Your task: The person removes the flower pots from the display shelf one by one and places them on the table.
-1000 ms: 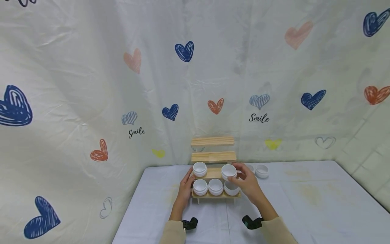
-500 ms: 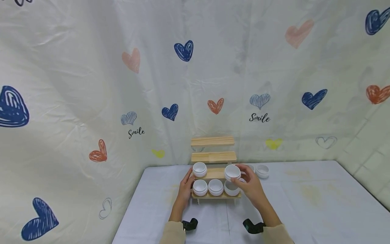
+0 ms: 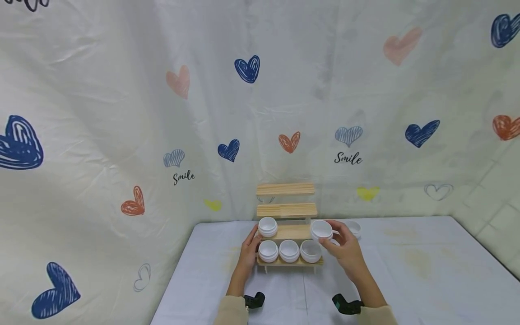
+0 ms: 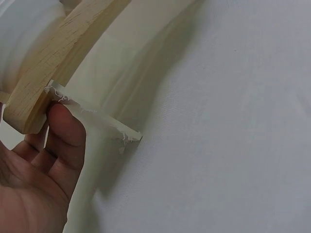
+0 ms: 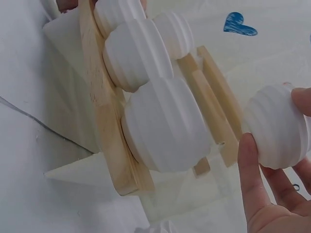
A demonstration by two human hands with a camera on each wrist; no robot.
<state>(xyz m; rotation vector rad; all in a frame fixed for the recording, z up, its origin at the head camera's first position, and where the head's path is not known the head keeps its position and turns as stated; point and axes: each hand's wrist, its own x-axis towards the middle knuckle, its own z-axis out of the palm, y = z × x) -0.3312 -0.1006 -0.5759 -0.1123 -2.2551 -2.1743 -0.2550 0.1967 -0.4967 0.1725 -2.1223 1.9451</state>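
Note:
A stepped wooden stand (image 3: 286, 210) bears small white ribbed bowls. Three of them, one being this bowl (image 3: 289, 251), line its lowest shelf, and another bowl (image 3: 267, 226) sits at the left of the second shelf. My left hand (image 3: 246, 253) holds the stand's left side; in the left wrist view its thumb (image 4: 67, 125) lies against the lowest shelf's end by the leg. My right hand (image 3: 348, 253) grips a white bowl (image 3: 322, 229) between thumb and fingers, beside the second shelf's right end. The right wrist view shows this held bowl (image 5: 274, 128) apart from the shelves.
Behind my right hand, another white bowl (image 3: 354, 229) stands on the table (image 3: 406, 271), which has a white cover. The stand's two upper shelves, including the top shelf (image 3: 285, 189), rise close to the heart-printed curtain (image 3: 308, 99). Black wrist cameras sit on both wrists.
My right hand has moved right with the bowl, from above the second shelf's right part to past its end. The left hand has stayed at the stand.

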